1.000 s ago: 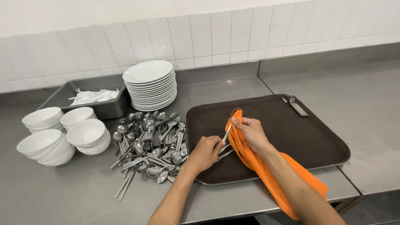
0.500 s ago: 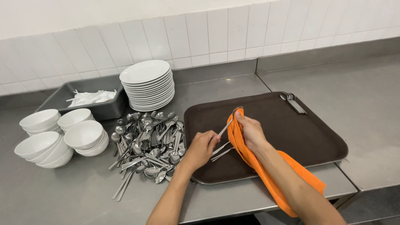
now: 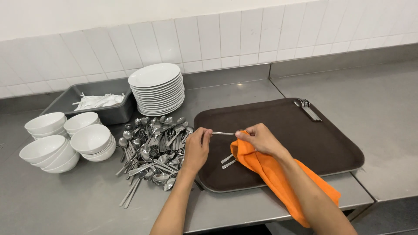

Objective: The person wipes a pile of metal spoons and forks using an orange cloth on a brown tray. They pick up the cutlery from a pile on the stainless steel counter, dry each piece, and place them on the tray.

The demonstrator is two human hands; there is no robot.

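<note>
My left hand (image 3: 197, 147) pinches one end of a thin steel piece of cutlery (image 3: 223, 133) held level over the left part of a dark brown tray (image 3: 331, 148). My right hand (image 3: 260, 138) grips the other end through an orange cloth (image 3: 278, 174) that hangs over my forearm. Two more cutlery handles (image 3: 227, 160) stick out from under the cloth on the tray. A heap of loose steel spoons and forks (image 3: 154, 148) lies just left of the tray.
A stack of white plates (image 3: 156, 88) stands behind the heap. White bowls (image 3: 65, 141) in stacks sit at the left. A grey metal pan (image 3: 93, 103) holds white items. A few forks (image 3: 307, 108) lie at the tray's far corner. The steel counter (image 3: 383, 113) extends right.
Both hands lifted one piece of cutlery and turned it level between them; the left hand rose from the tray's edge to take its end. The view tilted slightly.
</note>
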